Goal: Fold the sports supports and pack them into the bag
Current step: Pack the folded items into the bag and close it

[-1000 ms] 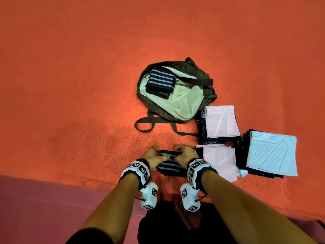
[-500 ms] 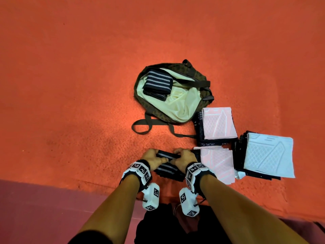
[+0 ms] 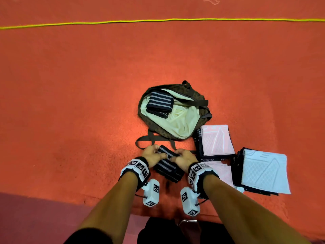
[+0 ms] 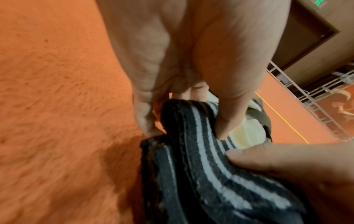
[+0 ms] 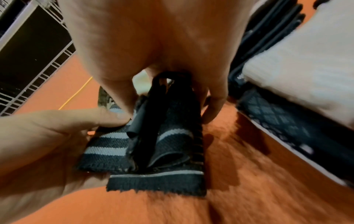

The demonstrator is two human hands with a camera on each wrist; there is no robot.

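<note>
A black support with grey stripes (image 3: 167, 163) is held just above the orange floor in front of me, its near end hanging down. My left hand (image 3: 153, 155) pinches its left edge, thumb on top (image 4: 222, 127). My right hand (image 3: 184, 158) grips its right edge (image 5: 172, 97), fingers curled round the folded cloth. Beyond them lies the open olive bag (image 3: 200, 103) with pale yellow lining, and one folded striped support (image 3: 160, 103) lies inside it at the left.
Three stacks of black supports topped with pale sheets lie right of my hands: one (image 3: 217, 140) by the bag, one (image 3: 264, 170) further right, one (image 3: 222, 170) beside my right wrist. The bag's strap (image 3: 146, 140) loops on the floor. A yellow cord (image 3: 158, 21) crosses far ahead.
Both hands have lifted the striped support off the floor and carried it a little forward toward the bag; the head view has tilted up, showing the yellow cord.
</note>
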